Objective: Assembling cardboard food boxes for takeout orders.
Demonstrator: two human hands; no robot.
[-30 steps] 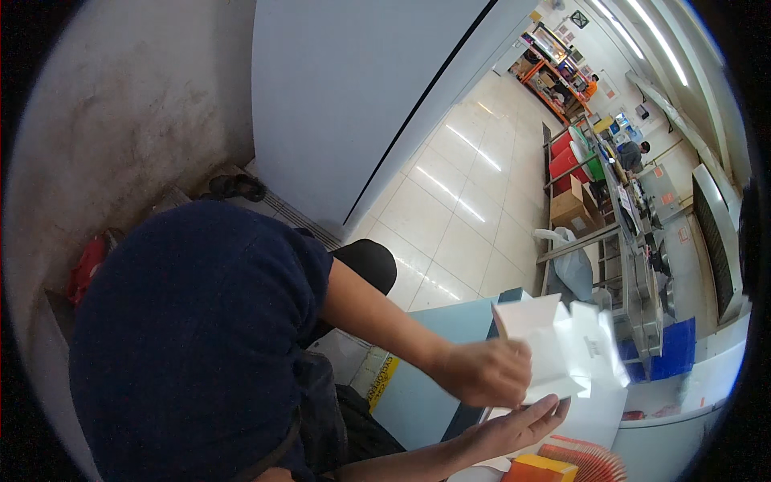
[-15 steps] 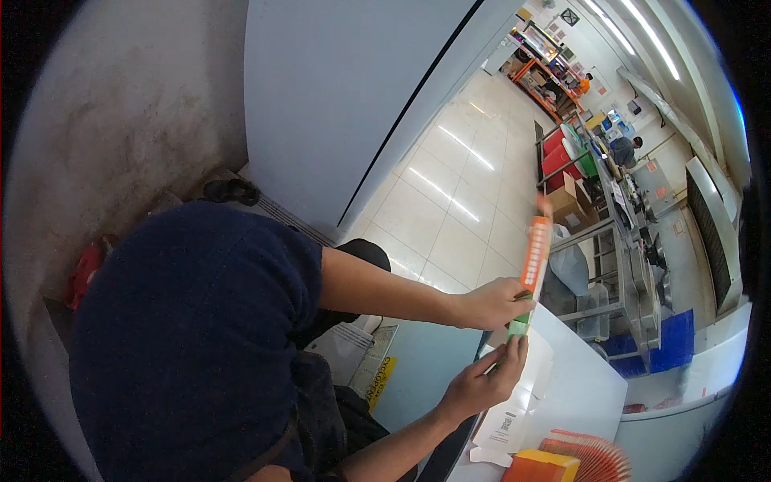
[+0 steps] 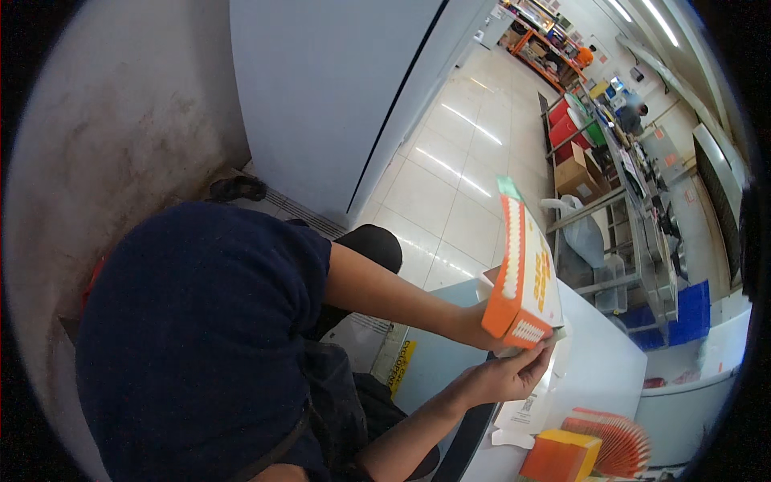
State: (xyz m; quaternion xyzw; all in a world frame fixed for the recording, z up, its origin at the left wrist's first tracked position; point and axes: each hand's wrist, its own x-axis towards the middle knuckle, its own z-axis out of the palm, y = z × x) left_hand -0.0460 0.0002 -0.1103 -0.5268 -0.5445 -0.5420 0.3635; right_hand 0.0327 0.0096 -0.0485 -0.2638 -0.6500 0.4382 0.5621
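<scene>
An orange and white cardboard carton [image 3: 532,285], with a green flap sticking up at its top, is raised above the white worktop [image 3: 598,345]. It stands tilted between my two hands. Behind its lower orange end is my left hand [image 3: 472,325], closed on it, its fingers mostly hidden by the cardboard. My right hand [image 3: 514,376] pinches the carton's lower edge with thumb and fingers. Beneath my hands a white card sheet [image 3: 522,411] with cut flaps lies on the worktop.
Near the front, an orange and yellow box [image 3: 562,456] sits beside a fanned stack of red-edged card [image 3: 614,438]. A tall pale cabinet [image 3: 329,88] rises on the left. Steel shelving [image 3: 642,233] with bins and a cardboard box [image 3: 580,173] lines the right; two people are farther off.
The carton was edge-on and narrow; now it is turned so its broad printed face and orange end show. My left hand has slipped behind it, and my right hand has moved slightly right and down.
</scene>
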